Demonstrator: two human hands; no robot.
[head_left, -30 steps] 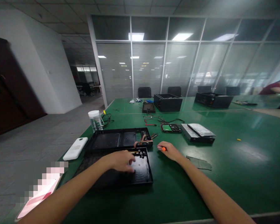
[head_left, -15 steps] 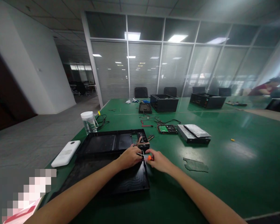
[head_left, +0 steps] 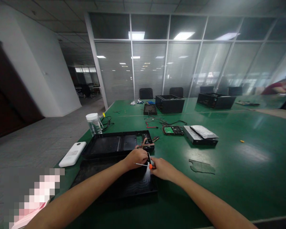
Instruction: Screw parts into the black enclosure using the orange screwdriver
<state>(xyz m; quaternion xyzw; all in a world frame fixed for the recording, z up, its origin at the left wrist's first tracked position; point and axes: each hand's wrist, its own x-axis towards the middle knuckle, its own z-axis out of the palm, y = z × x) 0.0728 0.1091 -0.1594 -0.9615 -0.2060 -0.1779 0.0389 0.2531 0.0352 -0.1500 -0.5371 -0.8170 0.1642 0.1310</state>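
Note:
My right hand [head_left: 164,169] is closed round a screwdriver [head_left: 150,166] with an orange handle. Its thin metal shaft points left, below my left hand. My left hand [head_left: 136,158] has its fingers bent together at the far right corner of a shallow black plastic panel [head_left: 124,186]; whatever they pinch is hidden. Just behind lies a second black panel [head_left: 107,145] with a frame-like rim. Striped ribbon wires [head_left: 144,145] spread from its right end. My two hands are close together over the near panel's corner.
A white phone-like device [head_left: 72,154] and a clear bottle [head_left: 94,124] stand left. Behind my right hand are a green circuit board drive [head_left: 173,130] and a silver disc drive [head_left: 200,135]. A dark flat sheet [head_left: 202,167] lies right. Black computer cases [head_left: 169,104] stand farther back.
My left hand has moved from over the near panel's right side to its far corner and closed. My right hand has come leftward with the screwdriver to meet it.

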